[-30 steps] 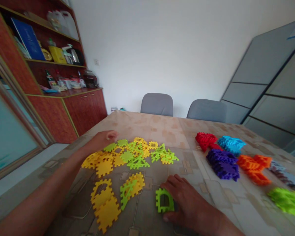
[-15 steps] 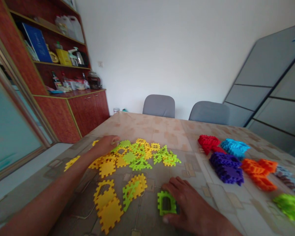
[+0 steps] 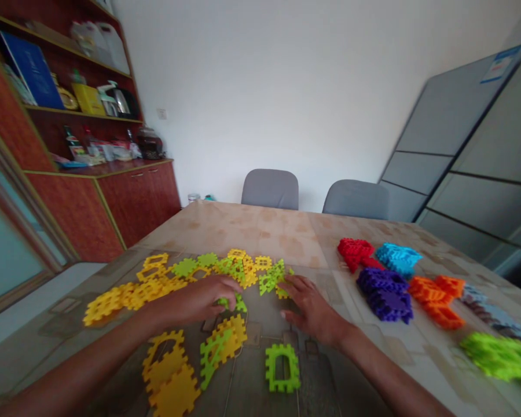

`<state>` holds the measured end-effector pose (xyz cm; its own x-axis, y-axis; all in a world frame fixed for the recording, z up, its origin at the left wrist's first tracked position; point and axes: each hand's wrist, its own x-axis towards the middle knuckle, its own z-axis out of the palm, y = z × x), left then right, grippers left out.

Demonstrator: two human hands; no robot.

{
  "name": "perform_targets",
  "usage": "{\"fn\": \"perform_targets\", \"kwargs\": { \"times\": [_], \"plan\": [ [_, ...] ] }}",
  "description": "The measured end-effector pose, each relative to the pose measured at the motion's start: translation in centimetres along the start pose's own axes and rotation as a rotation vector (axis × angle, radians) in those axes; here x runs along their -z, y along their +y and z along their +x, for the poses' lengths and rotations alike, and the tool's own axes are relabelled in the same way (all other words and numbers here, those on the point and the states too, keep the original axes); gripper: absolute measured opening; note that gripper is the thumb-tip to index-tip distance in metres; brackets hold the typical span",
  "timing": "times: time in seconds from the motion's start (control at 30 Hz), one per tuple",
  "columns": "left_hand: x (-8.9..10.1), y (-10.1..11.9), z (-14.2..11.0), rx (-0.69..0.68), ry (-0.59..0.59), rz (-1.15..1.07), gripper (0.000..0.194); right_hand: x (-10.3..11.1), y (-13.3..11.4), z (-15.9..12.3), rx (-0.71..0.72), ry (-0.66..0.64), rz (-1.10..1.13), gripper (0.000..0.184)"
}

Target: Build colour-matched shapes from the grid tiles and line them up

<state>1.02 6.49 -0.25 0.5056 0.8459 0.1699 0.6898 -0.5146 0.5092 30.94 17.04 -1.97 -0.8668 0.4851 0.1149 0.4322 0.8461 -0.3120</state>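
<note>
A spread of flat yellow and green interlocking tiles (image 3: 243, 267) lies across the middle of the table (image 3: 286, 231). My left hand (image 3: 202, 299) rests at the spread's near edge, fingers curled onto a small green tile (image 3: 239, 303). My right hand (image 3: 311, 308) lies flat beside it, fingers stretched out, fingertips touching tiles at the spread's right end (image 3: 282, 288). A green arch-shaped tile (image 3: 281, 368) lies alone on the table nearer to me, with no hand on it. Yellow tiles (image 3: 170, 379) and a green triangle tile (image 3: 211, 354) lie close in front of me.
Sorted stacks stand on the right: red (image 3: 354, 252), cyan (image 3: 398, 258), purple (image 3: 384, 288), orange (image 3: 438, 295), pale grey-blue (image 3: 490, 310) and green (image 3: 499, 354). Two grey chairs (image 3: 270, 188) stand at the far side. A wooden cabinet (image 3: 99, 200) is at the left.
My right hand let go of the green arch tile and moved forward to the pile. My left hand drew back from the far left of the pile to its near edge.
</note>
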Motion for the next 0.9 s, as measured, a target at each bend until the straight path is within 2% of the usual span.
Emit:
{"fn": "perform_targets", "kwargs": {
  "times": [0.13,0.23,0.3,0.4,0.6,0.77,0.9],
  "plan": [
    [0.9,-1.2,-1.8,-0.009,0.033,-0.021,0.040,0.0,-1.4,-1.3,0.150,0.015,0.083,0.042],
    [1.3,-1.3,-3.1,-0.002,0.037,-0.038,0.043,0.1,-1.2,-1.7,0.242,0.044,0.189,0.032],
    [1.4,-0.8,-3.9,0.025,0.030,-0.042,0.040,0.2,-0.2,-1.5,0.224,0.115,0.241,0.028],
    [1.8,-0.2,-4.7,0.094,0.037,-0.043,0.034,0.1,1.3,-0.9,0.130,0.227,0.239,0.033],
    [4.0,-1.4,-6.4,0.301,0.217,0.016,0.042,-0.2,1.0,-1.2,0.179,0.120,0.248,0.040],
    [6.2,-2.1,-7.9,0.469,0.407,0.136,0.054,0.1,0.9,-1.5,0.132,0.221,0.281,0.034],
    [6.0,-1.6,-7.5,0.506,0.411,0.186,0.054,0.4,-0.1,-0.4,0.101,0.273,0.257,0.022]
  ]
}}
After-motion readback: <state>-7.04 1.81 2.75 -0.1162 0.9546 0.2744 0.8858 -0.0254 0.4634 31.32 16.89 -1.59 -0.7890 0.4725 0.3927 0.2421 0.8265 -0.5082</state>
